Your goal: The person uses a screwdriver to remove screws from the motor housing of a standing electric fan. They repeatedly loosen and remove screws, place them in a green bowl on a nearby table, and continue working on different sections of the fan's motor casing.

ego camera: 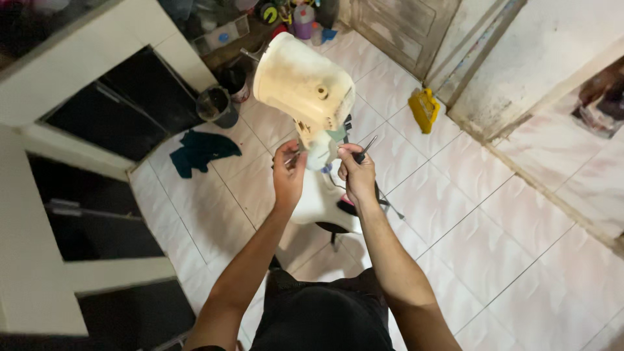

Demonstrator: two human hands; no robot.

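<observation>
Dark trousers on the person's lap (322, 312) fill the bottom edge of the view, and both bare forearms reach up from there to a yellowed cream plastic fan housing (304, 91), which stands tilted above a white base (318, 201) on the tiled floor (494, 247). Left hand (288, 172) is held against the lower neck of the housing, fingers curled in toward it, with what looks like a small thin part pinched at the fingertips, though that is too small to tell for sure. Right hand (357, 174) is closed around a thin dark-handled tool (364, 151), its metal tip angled up toward the underside of the housing. Loose dark wires (383, 198) trail down from the neck beside the right wrist. Farther out on the floor, a dark teal cloth (200, 151) lies crumpled to the left, near a dark round bucket (217, 106) that sits at the foot of a white cabinet (78, 71) with dark open compartments. A yellow plastic object (424, 108) rests near the right wall's base, well apart from the hands. Bottles and small clutter (296, 14) crowd the far top edge by a wooden door (396, 26).
</observation>
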